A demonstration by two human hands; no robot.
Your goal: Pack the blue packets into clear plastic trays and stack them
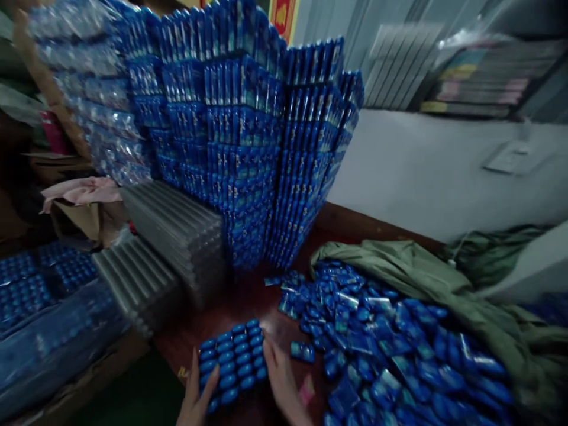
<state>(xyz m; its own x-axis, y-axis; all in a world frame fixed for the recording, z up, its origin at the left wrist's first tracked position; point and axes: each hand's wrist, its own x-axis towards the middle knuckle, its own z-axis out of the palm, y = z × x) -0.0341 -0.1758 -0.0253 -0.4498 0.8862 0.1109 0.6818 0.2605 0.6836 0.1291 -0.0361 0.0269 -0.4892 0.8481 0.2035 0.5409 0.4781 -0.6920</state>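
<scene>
A clear tray filled with rows of small blue packets (pixel 233 360) lies on the dark red table near the bottom edge. My left hand (pixel 197 393) rests on the tray's left side, fingers spread against the packets. At the tray's right side my right hand (pixel 284 384) touches its edge, with something small and pink by the palm. A big loose heap of blue packets (pixel 390 349) spreads to the right of my hands.
A tall wall of stacked blue packs (pixel 248 136) rises behind. Stacks of empty clear trays (pixel 177 231) sit at left, filled trays (pixel 39 296) lower left. An olive green cloth (pixel 448 284) borders the heap. A grey wall with shelves stands at right.
</scene>
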